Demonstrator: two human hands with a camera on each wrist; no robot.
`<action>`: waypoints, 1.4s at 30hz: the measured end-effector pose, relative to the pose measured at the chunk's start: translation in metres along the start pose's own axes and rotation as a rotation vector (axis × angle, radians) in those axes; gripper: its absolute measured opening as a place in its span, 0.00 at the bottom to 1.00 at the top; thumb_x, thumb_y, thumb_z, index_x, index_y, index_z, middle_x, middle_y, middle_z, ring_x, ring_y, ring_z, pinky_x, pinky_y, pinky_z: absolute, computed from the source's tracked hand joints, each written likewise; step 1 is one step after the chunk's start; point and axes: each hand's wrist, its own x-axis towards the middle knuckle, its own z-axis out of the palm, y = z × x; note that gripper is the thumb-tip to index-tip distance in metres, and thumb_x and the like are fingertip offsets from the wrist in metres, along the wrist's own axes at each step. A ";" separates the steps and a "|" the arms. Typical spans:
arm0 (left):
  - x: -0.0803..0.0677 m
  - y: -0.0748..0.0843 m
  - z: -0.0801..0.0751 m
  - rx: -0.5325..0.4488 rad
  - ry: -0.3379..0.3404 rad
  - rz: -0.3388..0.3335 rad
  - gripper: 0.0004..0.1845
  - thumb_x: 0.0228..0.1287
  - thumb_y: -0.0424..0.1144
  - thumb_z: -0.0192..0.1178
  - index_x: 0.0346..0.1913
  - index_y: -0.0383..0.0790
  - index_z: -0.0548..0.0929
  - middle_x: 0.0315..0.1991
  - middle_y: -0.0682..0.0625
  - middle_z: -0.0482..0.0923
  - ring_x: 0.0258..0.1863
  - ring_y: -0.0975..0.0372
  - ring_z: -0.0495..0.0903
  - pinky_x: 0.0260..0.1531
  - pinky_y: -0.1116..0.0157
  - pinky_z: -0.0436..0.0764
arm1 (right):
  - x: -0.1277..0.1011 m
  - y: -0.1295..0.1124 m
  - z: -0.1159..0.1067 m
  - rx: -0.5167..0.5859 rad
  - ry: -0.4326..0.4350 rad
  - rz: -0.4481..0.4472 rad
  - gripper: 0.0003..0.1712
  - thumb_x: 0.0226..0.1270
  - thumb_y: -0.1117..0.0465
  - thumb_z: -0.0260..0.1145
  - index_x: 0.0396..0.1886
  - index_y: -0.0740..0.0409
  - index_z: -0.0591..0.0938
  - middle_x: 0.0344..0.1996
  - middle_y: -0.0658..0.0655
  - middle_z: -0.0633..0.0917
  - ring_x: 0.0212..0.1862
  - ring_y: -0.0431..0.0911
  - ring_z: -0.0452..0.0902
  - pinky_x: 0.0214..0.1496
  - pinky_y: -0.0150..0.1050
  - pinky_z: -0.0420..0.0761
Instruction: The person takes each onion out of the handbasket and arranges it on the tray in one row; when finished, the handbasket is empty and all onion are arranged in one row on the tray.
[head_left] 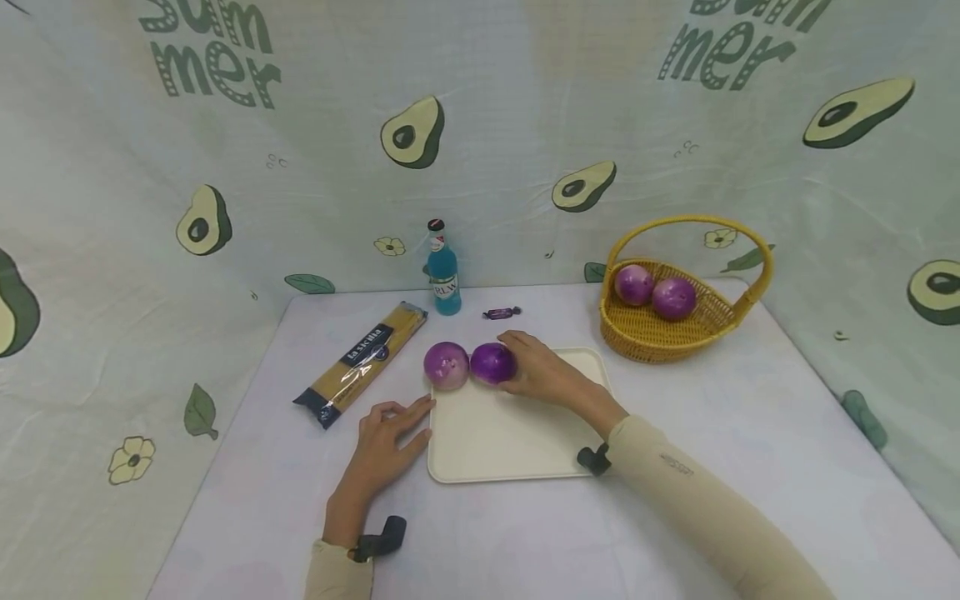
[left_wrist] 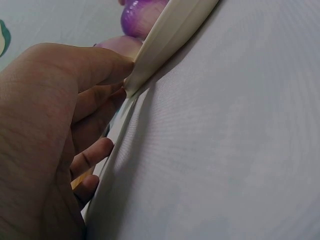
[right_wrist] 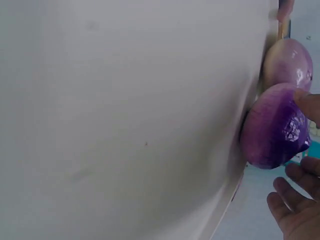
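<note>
Avocado-printed cloth hangs behind and beside a table (head_left: 675,500) covered in pale sheet, and on it lies a cream tray (head_left: 510,442). Two onions sit at the far left corner of this tray, touching each other: a paler one (head_left: 446,364) at the edge and a darker one (head_left: 492,363) to its right. The right hand (head_left: 543,372) is against the darker onion, fingers bent around its side; from the wrist view one fingertip (right_wrist: 307,105) touches the skin, while other fingers stay a little apart, so I judge it a light hold and not a firm grip. The left hand (head_left: 386,437) rests flat on the table with fingers relaxed, its fingertips pressing the tray's left rim (left_wrist: 165,40). To do this well, I think the left hand should keep the tray steady, and the right should set the round onion gently so it does not roll off the low rim. Farther back stand a blue bottle (head_left: 443,271), a spaghetti pack (head_left: 363,360), a small candy (head_left: 502,313) and a basket (head_left: 675,333) with two more onions (head_left: 654,290).
</note>
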 end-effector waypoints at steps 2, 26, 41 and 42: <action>0.000 0.001 -0.001 -0.009 -0.002 -0.005 0.27 0.70 0.52 0.60 0.71 0.61 0.73 0.70 0.61 0.69 0.61 0.55 0.65 0.60 0.48 0.58 | -0.004 0.000 -0.007 0.002 0.024 0.000 0.48 0.61 0.48 0.75 0.74 0.64 0.65 0.73 0.65 0.65 0.73 0.58 0.59 0.72 0.53 0.61; -0.005 -0.008 0.001 0.001 -0.019 -0.018 0.27 0.71 0.54 0.59 0.71 0.63 0.73 0.70 0.61 0.69 0.62 0.55 0.64 0.62 0.47 0.55 | -0.057 0.035 -0.064 -0.014 0.177 0.086 0.38 0.67 0.49 0.71 0.71 0.59 0.69 0.70 0.62 0.70 0.71 0.58 0.63 0.70 0.56 0.64; -0.002 -0.004 0.001 -0.022 -0.017 -0.023 0.27 0.70 0.54 0.59 0.71 0.63 0.73 0.71 0.61 0.69 0.62 0.55 0.63 0.61 0.47 0.54 | -0.080 0.060 -0.087 -0.029 0.244 0.155 0.37 0.68 0.56 0.71 0.72 0.61 0.69 0.67 0.64 0.72 0.67 0.59 0.67 0.66 0.57 0.69; -0.002 -0.004 0.001 -0.022 -0.013 -0.021 0.27 0.70 0.54 0.59 0.71 0.63 0.73 0.71 0.61 0.69 0.61 0.55 0.63 0.61 0.48 0.54 | -0.081 0.061 -0.087 -0.032 0.250 0.161 0.36 0.68 0.56 0.71 0.71 0.61 0.69 0.66 0.64 0.72 0.67 0.59 0.68 0.66 0.58 0.69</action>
